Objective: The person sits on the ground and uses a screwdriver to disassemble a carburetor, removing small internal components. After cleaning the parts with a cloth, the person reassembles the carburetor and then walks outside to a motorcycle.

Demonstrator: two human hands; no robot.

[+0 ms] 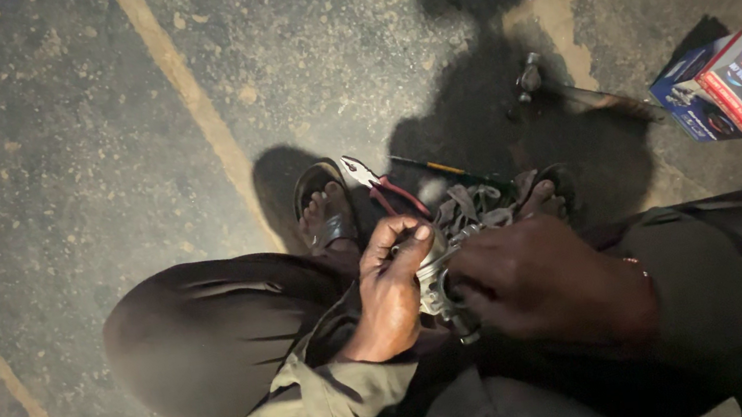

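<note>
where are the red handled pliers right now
In the head view, the red-handled pliers lie on the stone floor just beyond the left hand, beside the sandalled foot.

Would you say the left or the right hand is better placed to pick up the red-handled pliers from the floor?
Probably the left hand: the pliers lie just beyond its knuckles, by the sandalled foot. The right hand sits further away, gripping the metal part.

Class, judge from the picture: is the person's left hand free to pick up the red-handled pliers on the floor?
Probably not yet: the left hand grips the metal part with the right hand. The pliers lie uncovered just ahead, beside the sandalled foot.
</note>
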